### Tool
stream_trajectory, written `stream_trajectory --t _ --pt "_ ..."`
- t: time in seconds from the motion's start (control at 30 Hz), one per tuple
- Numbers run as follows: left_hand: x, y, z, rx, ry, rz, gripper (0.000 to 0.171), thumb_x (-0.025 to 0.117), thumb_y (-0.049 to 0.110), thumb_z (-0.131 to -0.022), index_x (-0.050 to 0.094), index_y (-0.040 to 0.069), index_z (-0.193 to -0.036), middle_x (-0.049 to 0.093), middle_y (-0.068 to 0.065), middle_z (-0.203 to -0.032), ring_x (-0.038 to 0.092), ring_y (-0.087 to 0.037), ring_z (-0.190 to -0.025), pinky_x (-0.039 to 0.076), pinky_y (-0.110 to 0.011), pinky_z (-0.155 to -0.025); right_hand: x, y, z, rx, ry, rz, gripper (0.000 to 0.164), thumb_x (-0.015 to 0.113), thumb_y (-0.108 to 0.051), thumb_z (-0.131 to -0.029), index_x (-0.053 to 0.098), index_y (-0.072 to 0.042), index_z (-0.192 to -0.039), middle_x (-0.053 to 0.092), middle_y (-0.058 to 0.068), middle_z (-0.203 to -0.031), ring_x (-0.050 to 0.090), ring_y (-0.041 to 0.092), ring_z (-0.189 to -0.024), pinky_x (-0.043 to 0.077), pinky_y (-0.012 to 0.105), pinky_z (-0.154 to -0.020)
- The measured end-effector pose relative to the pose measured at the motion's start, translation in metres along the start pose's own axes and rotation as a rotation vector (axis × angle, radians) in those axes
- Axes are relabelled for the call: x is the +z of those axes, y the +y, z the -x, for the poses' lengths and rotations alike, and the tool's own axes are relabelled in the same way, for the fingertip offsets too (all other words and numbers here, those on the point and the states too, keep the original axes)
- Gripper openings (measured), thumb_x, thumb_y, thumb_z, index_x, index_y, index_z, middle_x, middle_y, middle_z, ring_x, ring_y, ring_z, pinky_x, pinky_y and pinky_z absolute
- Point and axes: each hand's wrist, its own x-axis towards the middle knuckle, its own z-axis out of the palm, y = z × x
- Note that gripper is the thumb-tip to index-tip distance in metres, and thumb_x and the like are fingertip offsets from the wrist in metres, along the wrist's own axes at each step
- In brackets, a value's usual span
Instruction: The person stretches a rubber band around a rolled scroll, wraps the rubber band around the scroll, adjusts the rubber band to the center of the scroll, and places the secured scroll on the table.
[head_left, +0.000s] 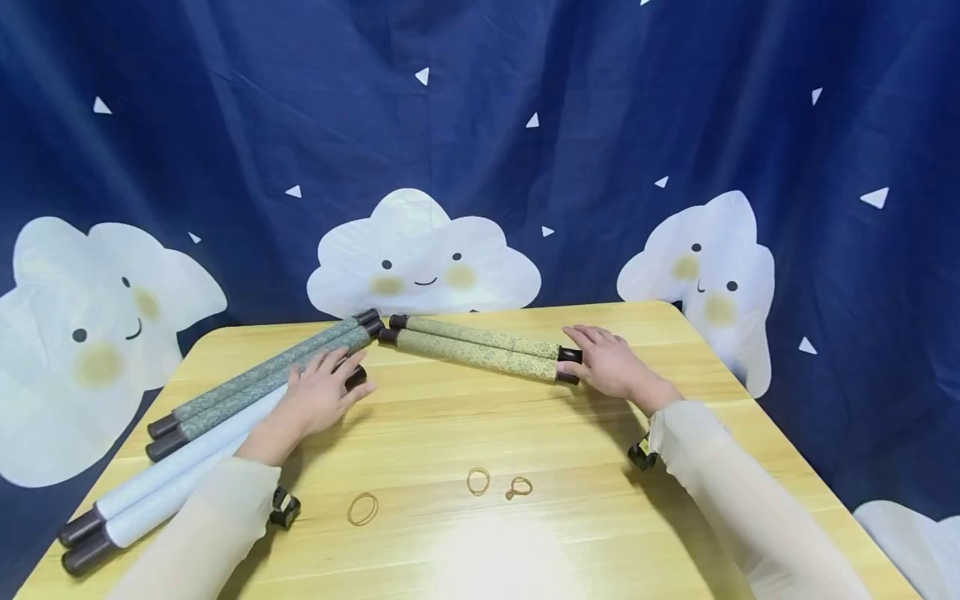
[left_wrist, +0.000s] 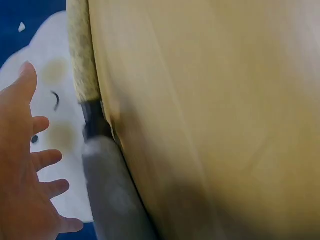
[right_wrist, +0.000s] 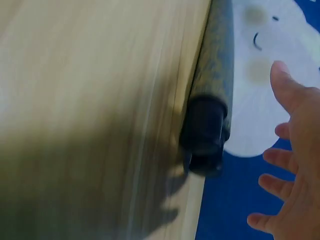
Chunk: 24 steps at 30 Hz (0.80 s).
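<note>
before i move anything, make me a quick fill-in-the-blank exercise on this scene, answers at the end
In the head view, the person's ____ hand partly covers one end of the yellow scrolls. Exactly ____ rubber bands lie on the table. The curtain behind is dark ____ with white clouds.

Missing words: right; three; blue.

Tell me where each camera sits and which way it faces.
Head: on the head, facing forward and down over the table; left hand, right hand and sleeves show.
Left wrist: on that wrist, facing a yellow roll and the curtain; left hand shows.
Right wrist: on that wrist, facing a yellow roll's dark end; right hand shows.
Shared: both wrist views show table and curtain.
</note>
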Motion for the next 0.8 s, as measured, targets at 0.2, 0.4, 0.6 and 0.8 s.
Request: stream_trajectory --t 0.2,0.4,0.6,0.8 --pt "0.001 0.025 0.001 0.085 0.038 0.029 0.075 0.035 0.066 -0.097 0.027 0.021 -0.156 0.028 -0.018 -0.155 0.023 -0.048 -0.139 0.015 -0.076 -0.104 0.004 -0.021 0.004 -0.095 0.053 -0.077 0.072 0.058 -0.051 -0.094 0.040 -0.006 -0.148 0.042 0.020 -0.147 0.037 0.042 -0.134 0.028 0.059 -0.110" --pt "0.002 0.053 0.008 0.206 0.092 0.086 0.073 0.041 0.061 -0.098 0.029 0.017 -0.155 0.035 -0.019 -0.151 0.031 -0.043 -0.137 0.021 -0.069 -0.108 0.011 -0.048 0.008 -0.157 0.028 -0.138 0.073 0.060 -0.052 -0.093 0.042 -0.009 -0.148 0.043 0.016 -0.147 0.038 0.036 -0.136 0.027 0.053 -0.113" --pt "0.007 0.080 0.020 0.301 0.118 0.131 0.072 0.044 0.058 -0.098 0.032 0.015 -0.153 0.040 -0.016 -0.149 0.037 -0.040 -0.135 0.025 -0.061 -0.110 0.013 -0.074 0.016 -0.257 -0.027 -0.153 0.069 0.063 -0.050 -0.092 0.046 -0.011 -0.146 0.047 0.013 -0.145 0.040 0.034 -0.135 0.028 0.053 -0.112" --pt "0.010 0.106 0.029 0.317 0.034 0.174 0.070 0.046 0.059 -0.097 0.032 0.021 -0.154 0.040 -0.012 -0.150 0.038 -0.037 -0.136 0.026 -0.058 -0.112 0.013 -0.091 0.029 -0.316 -0.158 -0.117 0.071 0.058 -0.059 -0.091 0.048 -0.014 -0.145 0.050 0.010 -0.143 0.045 0.031 -0.132 0.033 0.049 -0.111"
